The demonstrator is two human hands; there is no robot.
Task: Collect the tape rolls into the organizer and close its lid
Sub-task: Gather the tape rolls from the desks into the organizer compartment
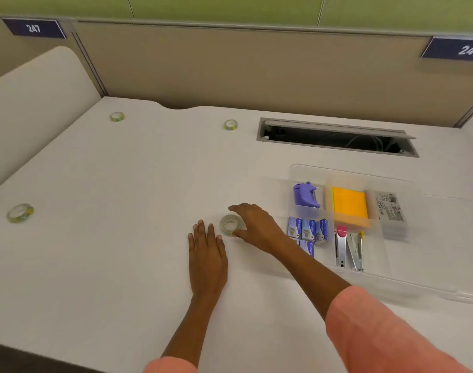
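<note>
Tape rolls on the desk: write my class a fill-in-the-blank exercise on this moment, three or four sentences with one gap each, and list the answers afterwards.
1. The number of tape rolls lying on the desk is ____.
2. The right hand is reaching over the tape roll nearest the ____.
3. The left hand rests ____ on the desk, holding nothing.
4. Inside the organizer, the pad of sticky notes is coloured ____.

Missing words: four; organizer; flat; orange
</note>
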